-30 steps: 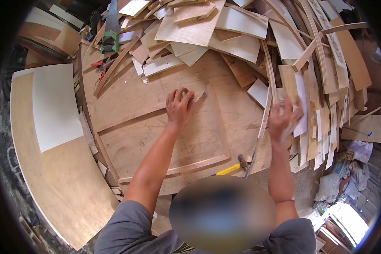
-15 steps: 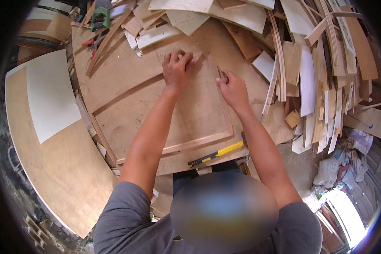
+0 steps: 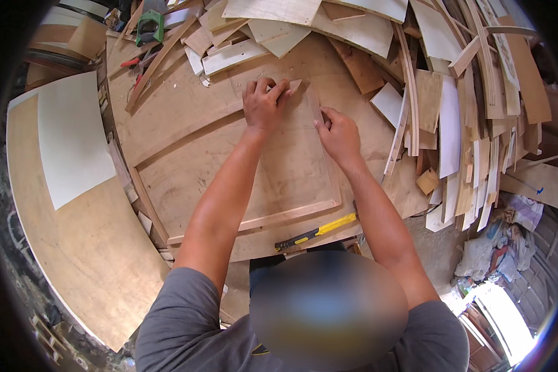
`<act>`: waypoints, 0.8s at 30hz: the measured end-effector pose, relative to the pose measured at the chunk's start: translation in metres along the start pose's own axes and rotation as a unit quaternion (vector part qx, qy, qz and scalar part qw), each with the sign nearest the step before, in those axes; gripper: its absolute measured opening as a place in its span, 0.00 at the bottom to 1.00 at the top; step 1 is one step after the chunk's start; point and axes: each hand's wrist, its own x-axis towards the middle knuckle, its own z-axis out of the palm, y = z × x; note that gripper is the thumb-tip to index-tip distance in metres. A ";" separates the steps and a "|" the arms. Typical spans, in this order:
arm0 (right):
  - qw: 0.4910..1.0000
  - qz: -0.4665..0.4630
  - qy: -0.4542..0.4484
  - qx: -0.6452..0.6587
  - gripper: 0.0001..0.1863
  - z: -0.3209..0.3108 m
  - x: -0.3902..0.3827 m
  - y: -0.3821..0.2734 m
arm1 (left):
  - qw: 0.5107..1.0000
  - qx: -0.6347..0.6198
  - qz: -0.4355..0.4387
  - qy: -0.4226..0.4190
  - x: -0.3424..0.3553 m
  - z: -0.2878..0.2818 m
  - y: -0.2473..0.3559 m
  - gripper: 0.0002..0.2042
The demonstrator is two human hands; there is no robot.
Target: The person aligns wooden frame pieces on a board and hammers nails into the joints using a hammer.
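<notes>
A rectangle of narrow wooden strips (image 3: 189,133) lies on a plywood board (image 3: 167,99). My left hand (image 3: 268,102) has its fingers curled over the top strip near the upper right corner. My right hand (image 3: 338,130) grips the right-hand strip (image 3: 332,180) a little below that corner, thumb on the near side and fingers partly hidden. A hammer with a yellow and black handle (image 3: 316,232) lies along the board's near edge, its head behind my right forearm.
Piled offcuts (image 3: 273,34) and long boards (image 3: 446,124) crowd the back and right. A green-handled saw (image 3: 147,31) and red-handled tools (image 3: 130,62) lie at back left. A large panel with a white sheet (image 3: 74,142) is at left, plastic bags (image 3: 477,254) at lower right.
Over the last second my right hand has moved left from the boards at the right onto the frame's right strip. My left hand stays at the upper corner, its fingers shifting slightly.
</notes>
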 end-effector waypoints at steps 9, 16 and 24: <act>1.000 0.006 -0.008 -0.011 0.20 0.000 0.003 0.001 | 1.000 -0.002 0.007 -0.019 0.000 0.003 0.003 0.11; 1.000 0.008 -0.011 0.001 0.20 -0.001 0.003 -0.001 | 1.000 -0.013 0.009 -0.023 -0.001 0.004 0.008 0.12; 1.000 0.001 0.001 0.004 0.19 0.001 0.003 0.002 | 0.999 -0.016 0.009 -0.036 -0.001 0.005 0.014 0.13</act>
